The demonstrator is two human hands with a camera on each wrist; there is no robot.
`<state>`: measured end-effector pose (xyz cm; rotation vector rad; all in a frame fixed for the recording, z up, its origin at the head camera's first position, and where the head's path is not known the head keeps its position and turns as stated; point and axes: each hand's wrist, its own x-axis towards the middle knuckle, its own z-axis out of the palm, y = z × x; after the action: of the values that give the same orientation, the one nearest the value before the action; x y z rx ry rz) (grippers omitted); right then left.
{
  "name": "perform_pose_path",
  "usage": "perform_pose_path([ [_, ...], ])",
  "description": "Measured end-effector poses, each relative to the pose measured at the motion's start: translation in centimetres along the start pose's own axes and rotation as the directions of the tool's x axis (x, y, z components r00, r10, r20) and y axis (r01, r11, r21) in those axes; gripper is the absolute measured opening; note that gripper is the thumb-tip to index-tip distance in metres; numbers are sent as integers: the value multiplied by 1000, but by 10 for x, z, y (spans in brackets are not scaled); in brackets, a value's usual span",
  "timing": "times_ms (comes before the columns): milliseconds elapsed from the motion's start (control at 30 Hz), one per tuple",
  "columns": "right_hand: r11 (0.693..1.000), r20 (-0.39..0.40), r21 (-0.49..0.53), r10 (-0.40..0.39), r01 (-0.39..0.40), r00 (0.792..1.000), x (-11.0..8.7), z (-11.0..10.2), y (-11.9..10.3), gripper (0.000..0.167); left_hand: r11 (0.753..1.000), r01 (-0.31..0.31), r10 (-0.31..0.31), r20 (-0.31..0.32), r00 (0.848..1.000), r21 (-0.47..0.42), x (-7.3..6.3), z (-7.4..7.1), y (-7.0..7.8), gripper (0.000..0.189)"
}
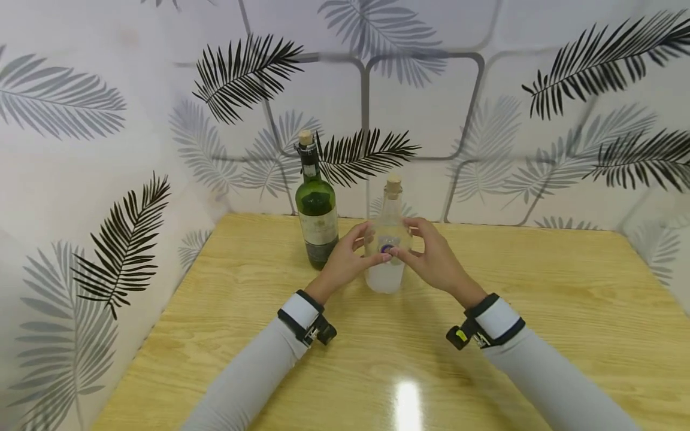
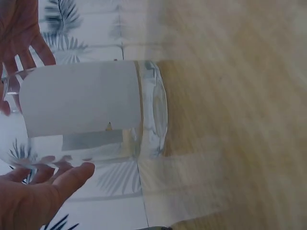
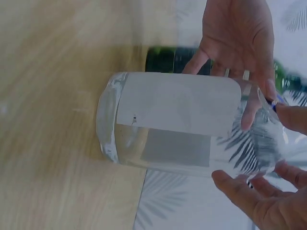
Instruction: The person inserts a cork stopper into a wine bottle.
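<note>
A clear glass bottle (image 1: 384, 278) with a cork (image 1: 394, 179) stands upright between my two hands in the head view. My left hand (image 1: 345, 261) holds its left side, and my right hand (image 1: 439, 258) holds the right. Both thumbs meet on the front by a small blue emblem, with the other fingers around the sides. The left wrist view shows a plain pale label (image 2: 81, 98) on the bottle, above its thick glass base (image 2: 157, 112). Whether the base touches the table cannot be told.
A green wine bottle (image 1: 317, 200), also corked, stands just left of the clear bottle, close behind my left hand. The wooden table (image 1: 539, 287) meets a wall (image 1: 420, 108) with leaf patterns at the back and another at left.
</note>
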<state>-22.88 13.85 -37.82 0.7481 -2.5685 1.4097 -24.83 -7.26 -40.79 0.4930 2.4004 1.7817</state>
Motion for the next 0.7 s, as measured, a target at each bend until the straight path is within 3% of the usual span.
perform_pose_path([
  [233, 999, -12, -14, 37, -37, 999, 26, -5, 12, 60, 1000, -6, 6, 2, 1000, -11, 29, -7, -3, 82],
  [400, 996, -13, 7, 89, -88, 996, 26, -3, 21, 69, 1000, 7, -7, -21, 1000, -6, 32, -3, -8, 83],
  [567, 984, 45, -120, 136, -130, 990, -7, -1, 26, 79, 985, 28, -20, -54, 998, 167, 0, 6, -8, 82],
  [700, 960, 101, -258, 136, -106, 986, -45, -8, 11, 76, 952, 27, -5, -75, 997, 304, -38, -5, 0, 81],
])
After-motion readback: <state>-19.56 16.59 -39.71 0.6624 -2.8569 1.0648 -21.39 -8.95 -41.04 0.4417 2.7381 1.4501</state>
